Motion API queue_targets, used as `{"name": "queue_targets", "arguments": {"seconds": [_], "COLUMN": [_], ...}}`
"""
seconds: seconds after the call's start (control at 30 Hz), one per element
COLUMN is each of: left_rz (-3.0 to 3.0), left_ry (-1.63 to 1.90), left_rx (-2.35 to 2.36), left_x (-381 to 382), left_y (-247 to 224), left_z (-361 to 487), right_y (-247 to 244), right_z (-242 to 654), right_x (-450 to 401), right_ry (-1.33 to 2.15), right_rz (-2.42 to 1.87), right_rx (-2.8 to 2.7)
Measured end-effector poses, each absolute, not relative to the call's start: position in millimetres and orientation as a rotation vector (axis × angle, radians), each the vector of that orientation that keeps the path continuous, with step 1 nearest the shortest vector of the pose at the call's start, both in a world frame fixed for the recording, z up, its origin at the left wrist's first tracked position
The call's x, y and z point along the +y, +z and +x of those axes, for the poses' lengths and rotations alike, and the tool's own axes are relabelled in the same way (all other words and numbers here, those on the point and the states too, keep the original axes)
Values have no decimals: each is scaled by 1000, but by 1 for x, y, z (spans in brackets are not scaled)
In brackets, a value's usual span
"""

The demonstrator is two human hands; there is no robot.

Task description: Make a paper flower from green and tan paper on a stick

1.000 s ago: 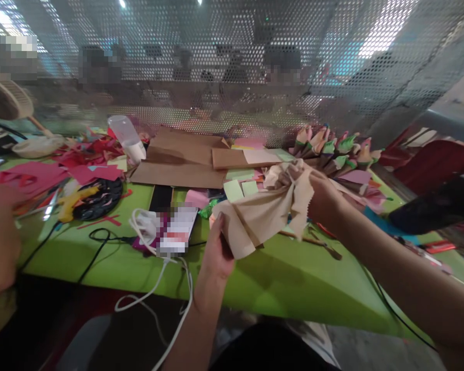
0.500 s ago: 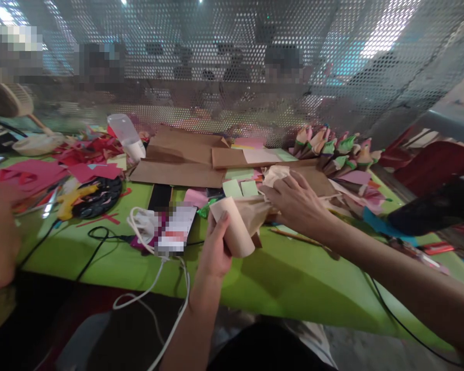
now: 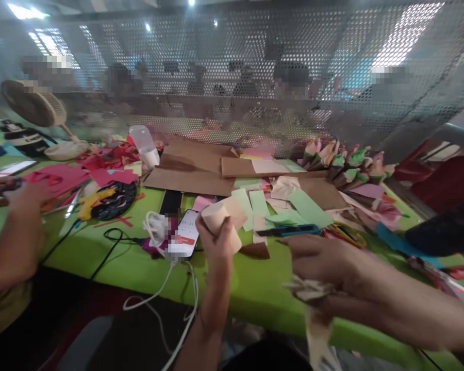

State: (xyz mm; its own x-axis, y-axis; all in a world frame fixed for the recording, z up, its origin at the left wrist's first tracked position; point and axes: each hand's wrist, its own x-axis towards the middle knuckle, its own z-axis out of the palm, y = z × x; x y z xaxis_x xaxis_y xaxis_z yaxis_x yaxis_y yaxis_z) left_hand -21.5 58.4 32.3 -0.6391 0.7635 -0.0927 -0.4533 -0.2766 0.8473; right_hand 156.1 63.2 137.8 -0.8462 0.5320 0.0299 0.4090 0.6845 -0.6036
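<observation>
My left hand (image 3: 218, 239) is closed around a pale paper roll (image 3: 215, 215) above the green table, just right of a lit phone (image 3: 184, 234). Off to the right and nearer the table's front edge, my right hand (image 3: 320, 270) is wrapped round a crumpled beige strip (image 3: 311, 289), whose loose end hangs down. Motion blurs this hand somewhat. Light green paper pieces (image 3: 309, 207) and a crumpled cream paper (image 3: 285, 186) lie beyond the hands.
Brown cardboard (image 3: 193, 167) lies at the back, beside paper flowers (image 3: 348, 159). A glue gun (image 3: 96, 201), white cable (image 3: 195, 299), scissors (image 3: 344, 234) and dark bottle (image 3: 444, 226) surround the work area. Another person's arm (image 3: 15, 242) is at left.
My right hand has moved from the papers down toward the front edge, with the beige strip. My left hand still holds the roll, now tilted differently. The view has shifted slightly.
</observation>
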Motion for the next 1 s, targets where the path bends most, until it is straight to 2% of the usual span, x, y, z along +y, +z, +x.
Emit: {"name": "queue_targets", "arguments": {"seconds": [0.17,0.33,0.47,0.63,0.7,0.87,1.0], "left_rz": [308,256,283,329,327,310,294], "left_ry": [1849,1775,1807,1869,1848,1834,1825], "left_rx": [896,786,798,958,956,949,927], "left_x": [57,58,59,60,60,60,60], "left_y": [32,28,24,11,5,0,2], "left_z": [-12,-14,-22,-24,-25,-28,-30], "right_y": [112,82,79,85,80,61,70], "right_z": [148,112,90,66,55,37,52], "right_x": [97,111,124,193,224,265,254], "right_ry": [730,711,591,-33,-147,48,237], "right_rz": [-986,-1134,-1217,-1443,-1449,-1390,-1328], "right_rx": [-2403,-2556,-2575,-2572,-2572,-2588,-2451]}}
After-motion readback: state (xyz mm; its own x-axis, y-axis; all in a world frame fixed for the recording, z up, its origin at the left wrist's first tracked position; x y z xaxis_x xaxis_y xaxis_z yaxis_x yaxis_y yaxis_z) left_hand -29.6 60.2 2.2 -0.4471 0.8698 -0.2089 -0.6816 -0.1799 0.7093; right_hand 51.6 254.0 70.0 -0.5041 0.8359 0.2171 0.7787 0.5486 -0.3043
